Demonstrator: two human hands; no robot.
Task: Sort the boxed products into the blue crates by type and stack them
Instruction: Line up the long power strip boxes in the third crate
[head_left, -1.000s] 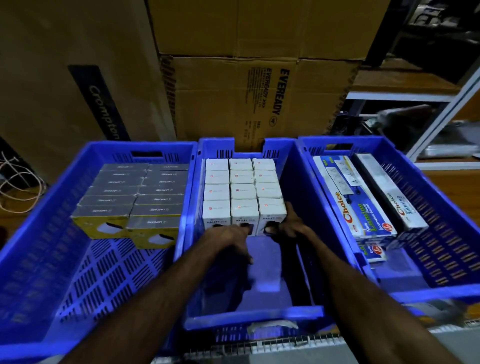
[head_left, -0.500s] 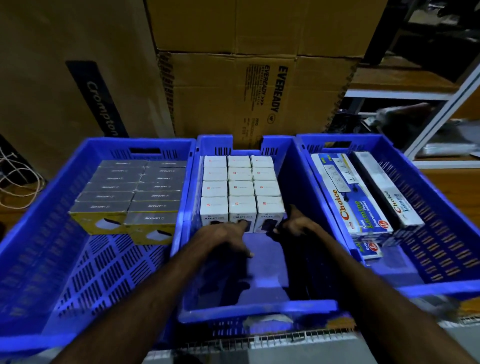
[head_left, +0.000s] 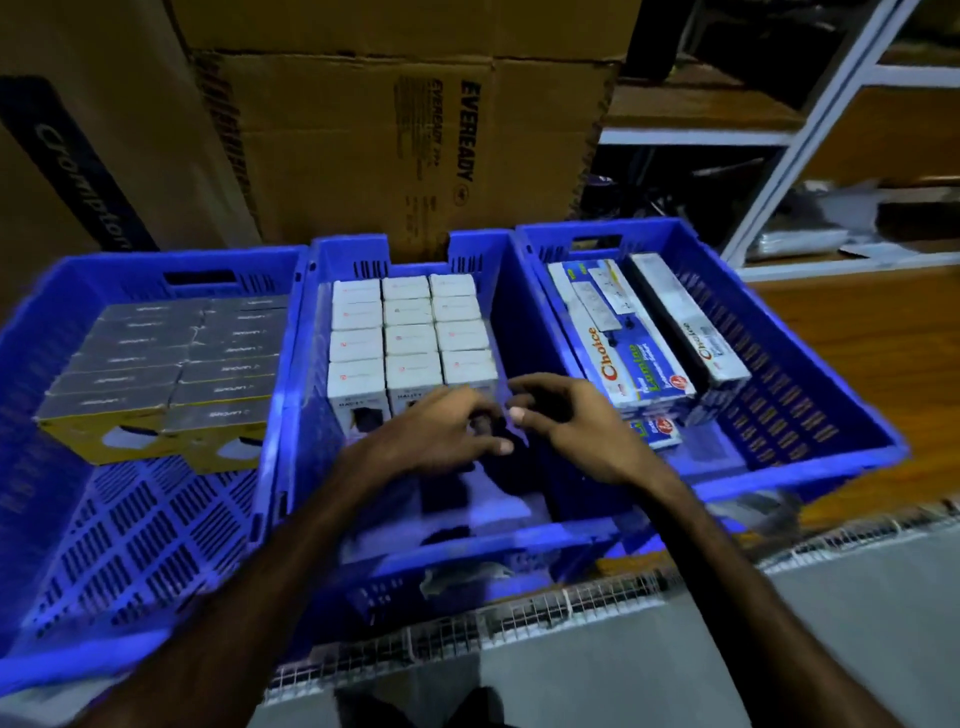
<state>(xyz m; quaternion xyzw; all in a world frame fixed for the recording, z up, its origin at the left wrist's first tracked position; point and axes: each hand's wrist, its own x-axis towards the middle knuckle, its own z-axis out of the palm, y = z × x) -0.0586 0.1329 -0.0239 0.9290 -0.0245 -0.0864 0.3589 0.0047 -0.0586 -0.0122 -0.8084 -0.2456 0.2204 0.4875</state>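
A: Hands?
B: Both reach into the middle crate. Left hand palm down, fingers curled; right hand fingers spread loosely, thumb toward the left. Whether either grips anything, I cannot tell.
A: Boxes?
B: White boxes packed in rows at the crate's far end, just beyond the fingertips.

The crates are glossy blue plastic with slotted walls. The white boxes look like smooth matt card, and the Choice boxes like glossy printed card. The cartons behind are rough brown corrugated cardboard.
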